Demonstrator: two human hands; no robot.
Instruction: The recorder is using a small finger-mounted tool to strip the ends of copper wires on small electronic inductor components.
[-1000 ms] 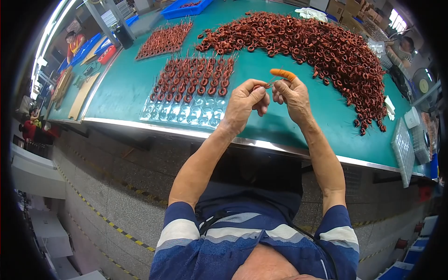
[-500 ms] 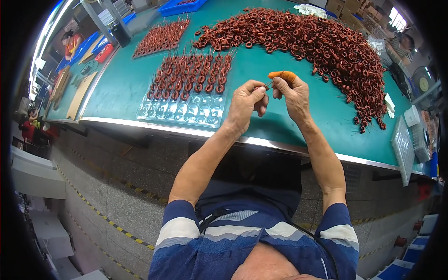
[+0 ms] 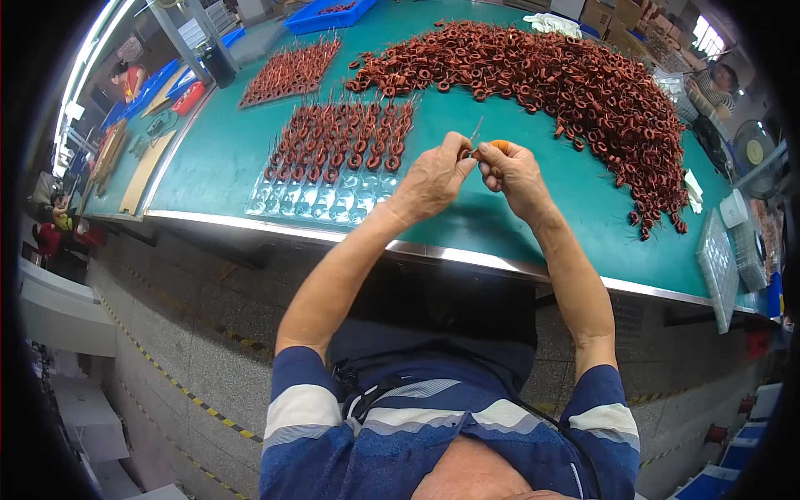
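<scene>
1. Pinching a small copper coil (image 3: 469,152) between thumb and fingertips, the left hand (image 3: 431,179) holds it above the green table (image 3: 533,212), its thin wire leads poking upward.
2. The right hand (image 3: 515,172) is clenched around an orange-handled tool (image 3: 498,146), whose tip meets the coil; the two hands touch.
3. Just left of the hands lies a clear plastic tray (image 3: 321,200), its far rows filled with upright coils (image 3: 342,142) and its near rows bare.
4. Beyond and to the right spreads a large heap of loose coils (image 3: 567,83).
5. A second filled tray (image 3: 292,71) lies farther back on the left, near a blue bin (image 3: 329,14).
</scene>
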